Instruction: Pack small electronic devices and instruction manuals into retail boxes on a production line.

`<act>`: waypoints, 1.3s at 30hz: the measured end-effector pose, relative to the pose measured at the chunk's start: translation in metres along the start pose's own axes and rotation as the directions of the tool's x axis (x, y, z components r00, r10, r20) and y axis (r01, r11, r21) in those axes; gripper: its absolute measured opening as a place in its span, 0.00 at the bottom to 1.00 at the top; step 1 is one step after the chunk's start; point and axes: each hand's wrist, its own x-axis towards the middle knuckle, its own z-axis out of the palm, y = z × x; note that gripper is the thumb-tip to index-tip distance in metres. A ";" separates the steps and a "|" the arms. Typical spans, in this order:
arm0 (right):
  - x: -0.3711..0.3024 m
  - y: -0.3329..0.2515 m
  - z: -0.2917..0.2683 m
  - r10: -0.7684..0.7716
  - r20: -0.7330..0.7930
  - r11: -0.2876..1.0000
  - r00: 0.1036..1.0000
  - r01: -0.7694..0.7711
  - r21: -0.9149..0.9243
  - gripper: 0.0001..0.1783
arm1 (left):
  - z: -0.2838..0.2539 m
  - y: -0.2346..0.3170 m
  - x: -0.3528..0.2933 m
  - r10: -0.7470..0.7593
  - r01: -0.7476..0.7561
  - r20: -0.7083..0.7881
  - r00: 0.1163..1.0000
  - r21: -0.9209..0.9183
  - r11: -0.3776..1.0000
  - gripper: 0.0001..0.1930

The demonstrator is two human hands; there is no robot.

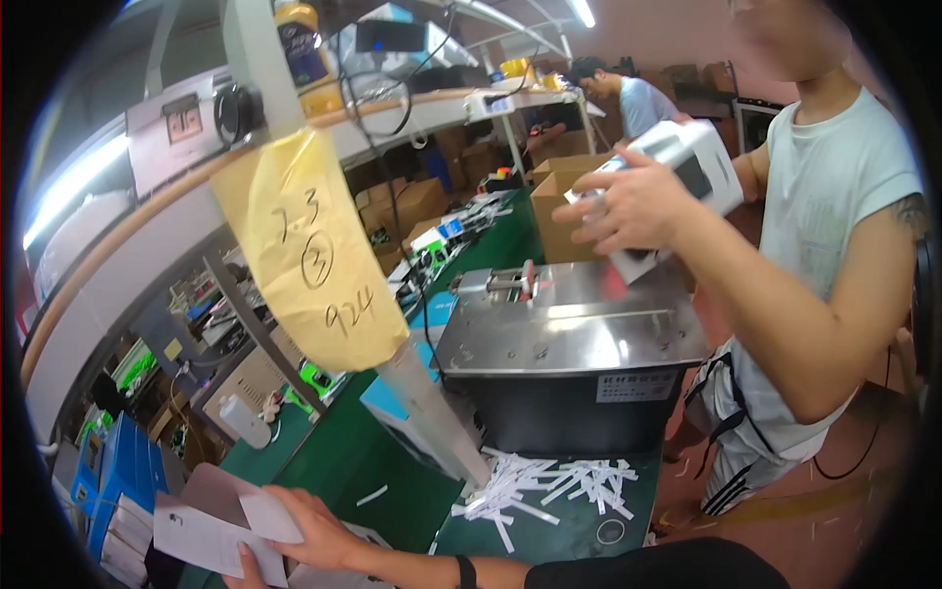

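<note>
A folded white paper leaflet (201, 538) is at the lower left, partly opened, with one flap bent up. My right hand (319, 530) pinches its right side; that forearm, wearing a black band, comes in from the lower right. My left hand (247, 571) shows only in part at the bottom edge, its fingers pressed against the leaflet's lower part. Below and beside my right hand, a white box-like thing (363, 535) is mostly hidden by the arm.
Paper strips (535, 483) lie heaped on the green table (334, 461) before a steel-topped machine (574, 339). A co-worker at the right holds a white box (702, 162) over it. A post with a yellow paper sheet (304, 255) rises ahead. Blue boxes (123, 491) stand left.
</note>
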 end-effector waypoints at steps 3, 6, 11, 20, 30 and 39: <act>0.003 0.025 0.006 -0.079 0.012 0.996 0.997 0.079 -0.028 0.41 | 0.024 0.010 -0.005 0.116 -0.135 0.127 0.985 0.155 0.979 0.22; 0.007 -0.013 -0.028 -0.097 0.183 0.988 0.978 0.072 0.138 0.31 | 0.041 0.035 -0.015 0.574 -0.693 0.483 0.661 0.686 0.221 0.27; 0.000 0.001 -0.036 0.044 -0.015 0.996 0.999 -0.045 -0.082 0.37 | 0.028 0.039 -0.009 0.453 -0.480 0.250 0.856 0.708 0.517 0.25; 0.013 0.051 -0.035 0.030 -0.004 0.999 1.000 -0.030 -0.018 0.42 | 0.080 0.036 -0.027 0.172 -0.171 -0.005 0.985 -0.140 0.975 0.26; 0.011 0.031 -0.042 0.019 0.054 0.997 0.998 -0.015 -0.076 0.35 | 0.073 0.005 -0.020 0.042 -0.067 -0.120 0.992 -0.210 0.975 0.24; 0.015 -0.034 -0.084 0.165 0.155 0.913 0.974 -0.092 -0.397 0.28 | 0.054 -0.009 -0.007 0.234 -0.220 0.113 0.966 -0.122 0.968 0.24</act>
